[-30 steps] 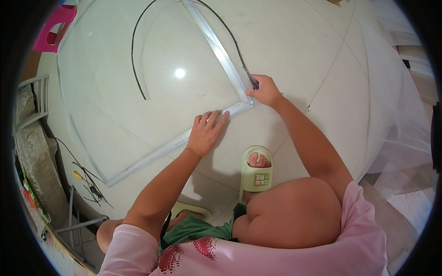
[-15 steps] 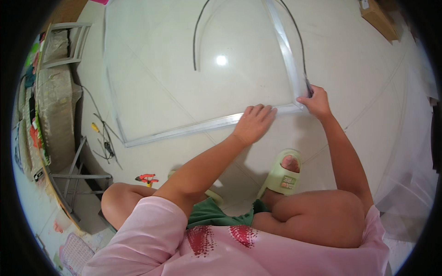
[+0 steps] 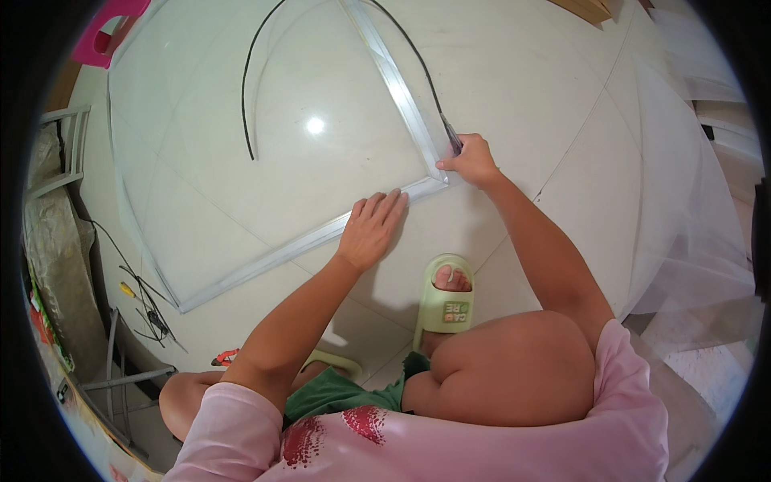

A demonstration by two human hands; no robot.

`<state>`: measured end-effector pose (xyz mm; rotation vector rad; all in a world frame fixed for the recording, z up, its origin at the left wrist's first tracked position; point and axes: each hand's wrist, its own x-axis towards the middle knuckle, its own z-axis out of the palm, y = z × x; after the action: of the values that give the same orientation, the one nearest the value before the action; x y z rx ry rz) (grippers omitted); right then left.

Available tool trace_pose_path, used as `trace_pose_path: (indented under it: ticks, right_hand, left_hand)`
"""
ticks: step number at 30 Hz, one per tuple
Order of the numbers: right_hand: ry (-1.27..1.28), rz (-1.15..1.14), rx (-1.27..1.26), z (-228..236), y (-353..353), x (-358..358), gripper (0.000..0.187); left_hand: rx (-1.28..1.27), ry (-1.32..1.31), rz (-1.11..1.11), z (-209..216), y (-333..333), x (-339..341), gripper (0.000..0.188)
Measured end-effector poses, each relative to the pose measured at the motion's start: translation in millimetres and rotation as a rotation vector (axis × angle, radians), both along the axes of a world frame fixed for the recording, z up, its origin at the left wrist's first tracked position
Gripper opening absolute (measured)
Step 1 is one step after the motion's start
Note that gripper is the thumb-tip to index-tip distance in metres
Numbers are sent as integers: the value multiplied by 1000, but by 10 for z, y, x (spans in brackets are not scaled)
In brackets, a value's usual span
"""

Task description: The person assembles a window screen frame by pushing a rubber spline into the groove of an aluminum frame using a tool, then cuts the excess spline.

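A silver metal frame (image 3: pixel 299 243) lies flat on the tiled floor. On its near bar rests my left hand (image 3: pixel 371 231), palm down with fingers stretched out, a little left of the near right corner. At that corner, my right hand (image 3: pixel 475 161) is closed, with the thumb by the outer edge of the right bar. In its grip is the thicker dark end of a black cord (image 3: pixel 422 60); what exactly the fingers cover is hidden. The cord runs up along the right bar, out of view at the top, and a black length (image 3: pixel 245 96) hangs back down inside the frame.
Red-handled pliers (image 3: pixel 227 357) lie by my left knee. Dark loose cables (image 3: pixel 148 301) with a yellow plug are on the floor at left, near a metal folding stand (image 3: pixel 120 377). A pink plastic item (image 3: pixel 100 36) is at far left; sheer white sheeting (image 3: pixel 683 209) drapes at right.
The view has swung right, so the frame and both hands appear further left. My hands keep their places on the frame and cord. The pink item has come more into view.
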<state>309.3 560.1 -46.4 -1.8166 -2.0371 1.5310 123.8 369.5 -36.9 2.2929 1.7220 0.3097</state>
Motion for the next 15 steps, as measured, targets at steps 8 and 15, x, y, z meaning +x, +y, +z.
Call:
trace_pose_path:
  ticks: [8,15]
  right_hand:
    - [54,21,15,-105,4,-3,21]
    - [54,-21,30,-167,-21,10,17]
  left_hand:
    - [-70,-16,-10,35,132,57,60]
    - [-109,14,-34,70,174,79,60]
